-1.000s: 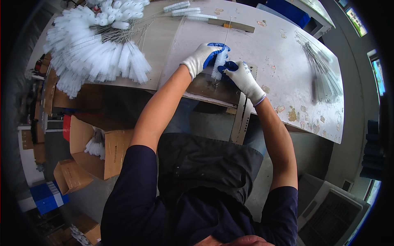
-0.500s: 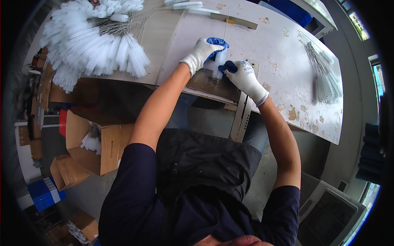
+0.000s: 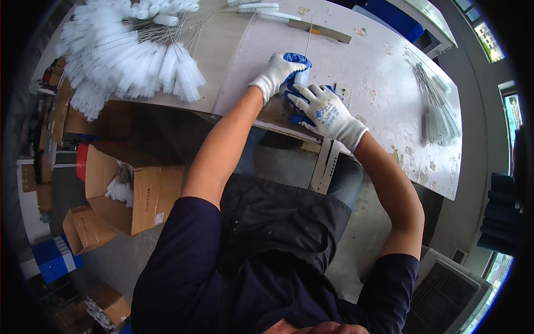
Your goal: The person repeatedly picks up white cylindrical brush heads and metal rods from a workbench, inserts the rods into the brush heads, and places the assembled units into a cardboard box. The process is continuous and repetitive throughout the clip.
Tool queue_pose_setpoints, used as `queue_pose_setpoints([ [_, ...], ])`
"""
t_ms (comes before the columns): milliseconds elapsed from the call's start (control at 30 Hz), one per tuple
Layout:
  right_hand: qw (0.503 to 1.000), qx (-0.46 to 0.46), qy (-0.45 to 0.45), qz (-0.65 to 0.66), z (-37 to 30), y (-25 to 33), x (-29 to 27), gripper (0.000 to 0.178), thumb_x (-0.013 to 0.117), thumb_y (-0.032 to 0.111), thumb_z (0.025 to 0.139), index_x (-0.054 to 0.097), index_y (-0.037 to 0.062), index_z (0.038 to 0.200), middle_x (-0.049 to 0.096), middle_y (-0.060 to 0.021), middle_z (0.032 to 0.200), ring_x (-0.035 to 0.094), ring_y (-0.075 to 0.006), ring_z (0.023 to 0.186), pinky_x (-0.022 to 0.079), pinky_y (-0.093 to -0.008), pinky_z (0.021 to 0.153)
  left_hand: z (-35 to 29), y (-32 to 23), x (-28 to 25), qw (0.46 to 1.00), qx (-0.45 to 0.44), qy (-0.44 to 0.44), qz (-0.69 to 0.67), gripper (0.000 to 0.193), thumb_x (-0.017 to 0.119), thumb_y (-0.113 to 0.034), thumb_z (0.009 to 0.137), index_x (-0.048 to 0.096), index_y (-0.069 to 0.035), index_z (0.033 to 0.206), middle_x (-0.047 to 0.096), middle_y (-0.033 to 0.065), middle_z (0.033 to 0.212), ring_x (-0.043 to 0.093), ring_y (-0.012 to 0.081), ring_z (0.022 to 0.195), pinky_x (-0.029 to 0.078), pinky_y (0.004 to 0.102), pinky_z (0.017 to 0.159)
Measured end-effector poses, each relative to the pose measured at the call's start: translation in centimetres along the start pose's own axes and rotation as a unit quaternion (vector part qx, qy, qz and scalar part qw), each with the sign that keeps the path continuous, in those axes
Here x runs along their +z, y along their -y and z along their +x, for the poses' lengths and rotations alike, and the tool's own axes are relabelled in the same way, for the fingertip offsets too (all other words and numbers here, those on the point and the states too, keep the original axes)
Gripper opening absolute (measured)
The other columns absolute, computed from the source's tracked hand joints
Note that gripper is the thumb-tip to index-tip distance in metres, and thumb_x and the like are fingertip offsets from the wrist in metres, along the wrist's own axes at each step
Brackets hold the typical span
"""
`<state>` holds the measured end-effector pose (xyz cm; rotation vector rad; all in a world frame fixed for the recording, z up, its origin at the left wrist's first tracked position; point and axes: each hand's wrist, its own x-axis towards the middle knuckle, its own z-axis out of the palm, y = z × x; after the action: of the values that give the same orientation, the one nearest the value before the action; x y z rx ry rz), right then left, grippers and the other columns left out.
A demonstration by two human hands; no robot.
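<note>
A slim brush with white bristles (image 3: 301, 78) stands on the near part of the table, its thin wire stem (image 3: 308, 36) reaching away from me. My left hand (image 3: 282, 72), in a white glove with a blue palm, is closed around the upper bristles. Just nearer and to the right, my gloved right hand (image 3: 328, 113) lies over the brush's lower end, fingers spread and thumb apart. Its fingertips meet or cover the bristles; whether they press on them I cannot tell. The brush's near tip is hidden beneath this hand.
Many white brushes (image 3: 150, 67) are piled at the table's left. Several more with thin wires (image 3: 436, 106) lie at the right. Behind my hands sits a narrow bar (image 3: 328, 33). An opened cardboard box (image 3: 150, 195) with white brushes stands below left. A perforated metal strip (image 3: 325, 167) hangs below the table edge.
My right hand has moved from beside the brush's lower end to over it, its fingers opening out from a curled pose. My left hand keeps its hold on the brush.
</note>
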<state>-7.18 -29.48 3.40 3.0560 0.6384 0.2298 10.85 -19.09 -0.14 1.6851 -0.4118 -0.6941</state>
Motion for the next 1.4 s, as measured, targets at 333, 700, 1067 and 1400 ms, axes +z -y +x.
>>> queue_pose_setpoints([
  [333, 0.994, -0.059, 0.012, -0.093, 2.0, -0.7, 0.9, 0.022, 0.063, 0.028, 0.088, 0.065, 0.0112, 0.103, 0.062, -0.007, 0.105, 0.06, -0.0248, 0.098, 0.051, -0.0385, 0.084, 0.1, -0.6, 0.2, 0.998, 0.002, -0.014, 0.064, 0.047, 0.085, -0.023, 0.075, 0.067, 0.006, 0.106, 0.072, 0.0156, 0.099, 0.069, 0.0216, 0.085, 0.058, 0.0354, 0.073],
  [700, 0.991, -0.072, 0.048, -0.099, 1.9, -0.6, 0.4, 0.015, 0.062, 0.025, 0.088, 0.07, 0.0123, 0.088, 0.069, -0.0057, 0.092, 0.066, -0.0246, 0.09, 0.051, -0.0381, 0.081, 0.8, -2.0, 3.2, 0.983, 0.0, 0.128, 0.133, 0.058, 0.086, -0.026, 0.075, 0.062, 0.01, 0.114, 0.07, 0.0182, 0.102, 0.071, 0.0238, 0.086, 0.06, 0.037, 0.074],
  [1067, 0.973, 0.064, 0.2, -0.094, 2.5, 3.1, -2.7, 0.012, 0.06, 0.02, 0.089, 0.07, 0.0128, 0.089, 0.072, -0.0044, 0.081, 0.073, -0.0208, 0.076, 0.053, -0.0364, 0.061, -1.8, -0.3, 0.4, 0.973, 0.026, 0.048, -0.223, 0.019, 0.065, -0.01, 0.096, 0.071, 0.0, 0.111, 0.072, 0.0101, 0.082, 0.069, 0.0187, 0.067, 0.058, 0.0309, 0.059],
  [1400, 0.92, 0.301, 0.239, -0.071, 3.9, 7.5, -2.2, 0.028, 0.051, 0.028, 0.102, 0.067, 0.0078, 0.113, 0.075, -0.01, 0.092, 0.076, -0.0241, 0.086, 0.057, -0.0374, 0.067, -15.0, 4.6, -2.6, 0.97, 0.089, -0.111, -0.197, 0.019, 0.062, -0.007, 0.097, 0.073, -0.003, 0.112, 0.071, 0.0017, 0.087, 0.062, 0.0057, 0.07, 0.049, 0.0227, 0.059],
])
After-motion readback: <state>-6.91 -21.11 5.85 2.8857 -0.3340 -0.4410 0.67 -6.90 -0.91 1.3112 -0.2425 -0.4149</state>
